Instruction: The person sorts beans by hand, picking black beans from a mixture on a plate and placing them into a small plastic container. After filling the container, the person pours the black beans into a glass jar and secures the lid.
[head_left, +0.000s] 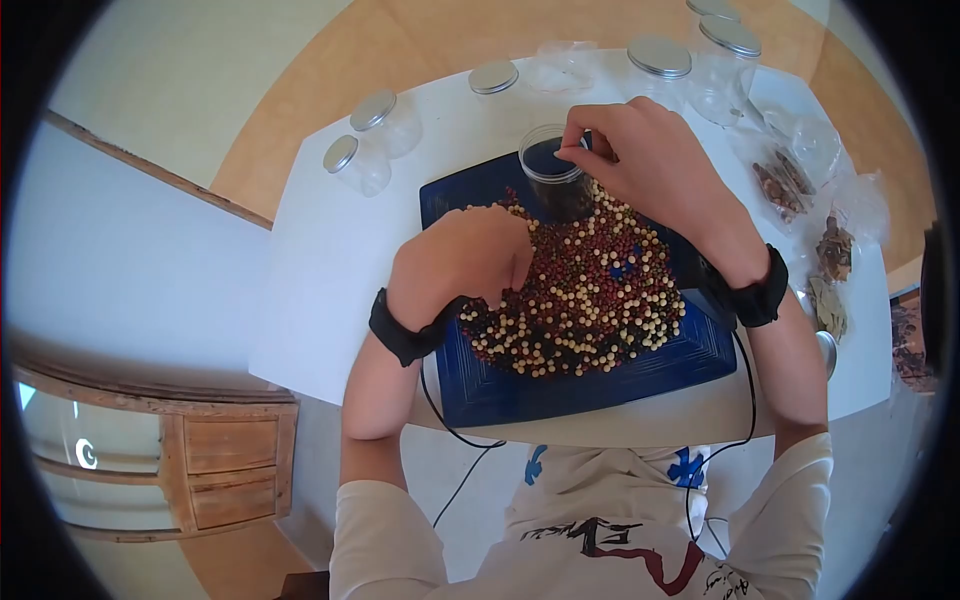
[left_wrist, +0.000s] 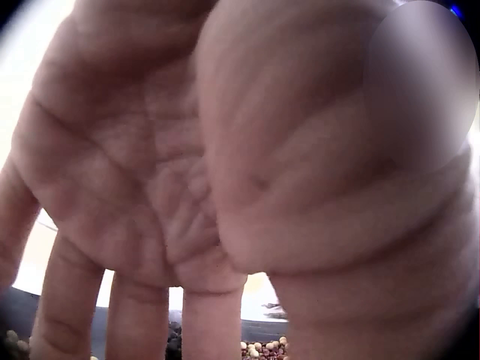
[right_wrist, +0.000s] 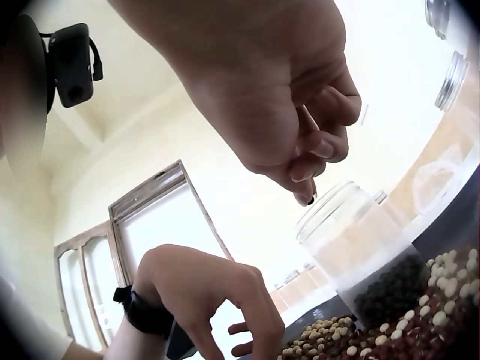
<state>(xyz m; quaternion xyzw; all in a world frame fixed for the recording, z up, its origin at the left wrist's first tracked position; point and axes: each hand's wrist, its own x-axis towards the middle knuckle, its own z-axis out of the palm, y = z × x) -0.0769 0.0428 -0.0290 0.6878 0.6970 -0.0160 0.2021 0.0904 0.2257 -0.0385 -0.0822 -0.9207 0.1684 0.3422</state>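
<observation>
A heap of mixed beans (head_left: 590, 300), red, cream, dark and green, covers much of a square blue tray (head_left: 480, 400). Toward the tray's far side stands a lidless clear jar (right_wrist: 352, 255), its lower part filled with black beans (right_wrist: 390, 289). Over the jar's mouth my right hand (head_left: 645, 150) pinches a small dark bean (right_wrist: 311, 199) between thumb and finger. My left hand (head_left: 462, 255) hangs over the left part of the heap, fingers pointing down. In the left wrist view its fingers reach down apart, with their tips out of frame.
Lidded clear jars (head_left: 385, 120) stand along the white table's (head_left: 310, 270) back left, with more jars (head_left: 725, 70) at back right. Plastic bags (head_left: 780, 190) of dried brown spices lie on the right. Cables (head_left: 465, 440) hang from both wristbands.
</observation>
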